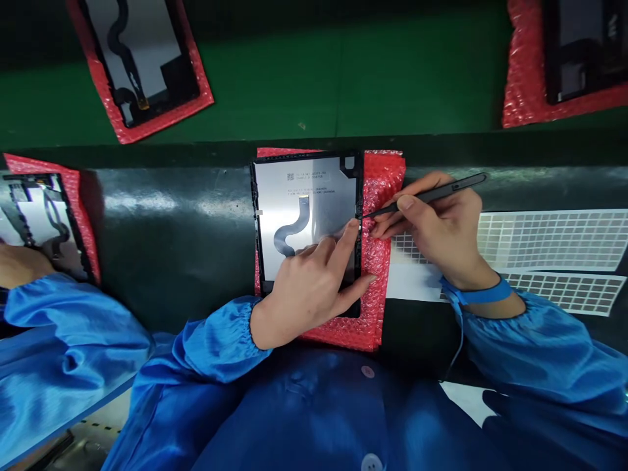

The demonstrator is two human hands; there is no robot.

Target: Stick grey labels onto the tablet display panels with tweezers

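Note:
A tablet screen panel [307, 196] lies back side up on a red bubble-wrap sheet [385, 176], with a grey flex cable [294, 226] curving over its silver back. My left hand [309, 288] rests on the panel's lower right part, fingers spread, the index fingertip touching the right edge. My right hand [441, 229] is closed round black tweezers [432, 193]. The tweezer tip meets the panel's right edge beside my left index finger. What the tip pinches is too small to make out.
White sheets of small square stickers [549, 239] lie to the right. Other panels on red bubble wrap sit at far left [42, 216], upper left [142, 65] and upper right [574, 59] on a green belt [343, 78]. A co-worker's blue sleeve [63, 340] is at the left.

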